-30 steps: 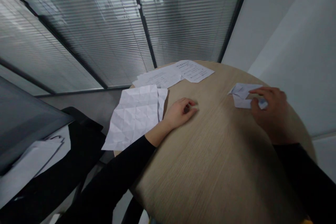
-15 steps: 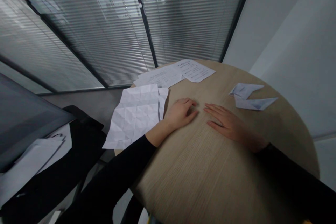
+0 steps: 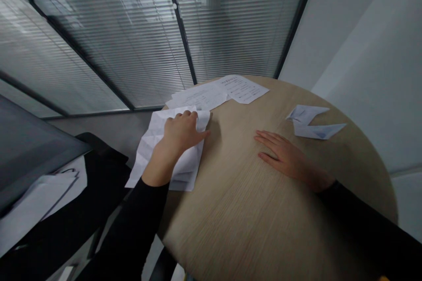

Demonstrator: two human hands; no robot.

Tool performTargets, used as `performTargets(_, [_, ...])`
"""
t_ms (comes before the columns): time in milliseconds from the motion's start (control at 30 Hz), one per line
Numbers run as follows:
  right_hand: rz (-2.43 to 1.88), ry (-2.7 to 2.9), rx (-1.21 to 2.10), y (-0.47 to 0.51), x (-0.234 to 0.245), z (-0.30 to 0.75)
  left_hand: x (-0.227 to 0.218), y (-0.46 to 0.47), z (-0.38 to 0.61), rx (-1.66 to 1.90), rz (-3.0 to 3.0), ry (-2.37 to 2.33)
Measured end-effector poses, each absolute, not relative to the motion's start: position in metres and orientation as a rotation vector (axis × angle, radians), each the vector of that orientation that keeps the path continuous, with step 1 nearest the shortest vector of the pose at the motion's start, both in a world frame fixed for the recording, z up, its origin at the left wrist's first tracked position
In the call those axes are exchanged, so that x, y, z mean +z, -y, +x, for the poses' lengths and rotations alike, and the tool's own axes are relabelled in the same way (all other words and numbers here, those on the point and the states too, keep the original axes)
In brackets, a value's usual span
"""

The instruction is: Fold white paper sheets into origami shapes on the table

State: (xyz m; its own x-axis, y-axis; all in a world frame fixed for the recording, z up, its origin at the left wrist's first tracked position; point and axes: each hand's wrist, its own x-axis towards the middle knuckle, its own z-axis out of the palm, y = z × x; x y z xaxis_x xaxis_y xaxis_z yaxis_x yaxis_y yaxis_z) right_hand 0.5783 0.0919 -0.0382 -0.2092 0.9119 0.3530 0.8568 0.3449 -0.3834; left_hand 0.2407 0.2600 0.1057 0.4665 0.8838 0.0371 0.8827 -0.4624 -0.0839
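My left hand (image 3: 181, 131) is over the creased white sheets of paper (image 3: 185, 169) at the table's left side. Its thumb is spread out to the right and its fingers bend down towards the far part of the sheets, their tips partly hidden. The top sheet carries a grid of fold lines; whether the hand presses on it I cannot tell. My right hand (image 3: 283, 153) lies flat on the bare wood of the round table (image 3: 250, 219), fingers stretched to the left, holding nothing. Beyond it, to the right, lies a folded white paper shape (image 3: 316, 129) with two pointed arms.
Printed sheets (image 3: 244, 89) lie at the table's far edge, close to the blinds (image 3: 138, 44). At the left, more white papers (image 3: 42, 197) rest on a black surface. A white wall (image 3: 372, 52) stands behind the table on the right.
My left hand has moved left from the bare table top onto the creased sheets. The right hand has stayed in place, flat on the wood.
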Motion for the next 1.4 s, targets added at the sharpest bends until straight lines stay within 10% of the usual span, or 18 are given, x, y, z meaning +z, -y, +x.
performTargets(767, [-1.555,2.091,0.126,-0.092,-0.041,0.578,0.079,-0.262,0.222,0.201,-2.52,1.643])
performTargets(1400, [-1.457,1.561,0.514,-0.098,-0.023,0.577,0.074,-0.224,0.335,-0.563,-3.112,1.354])
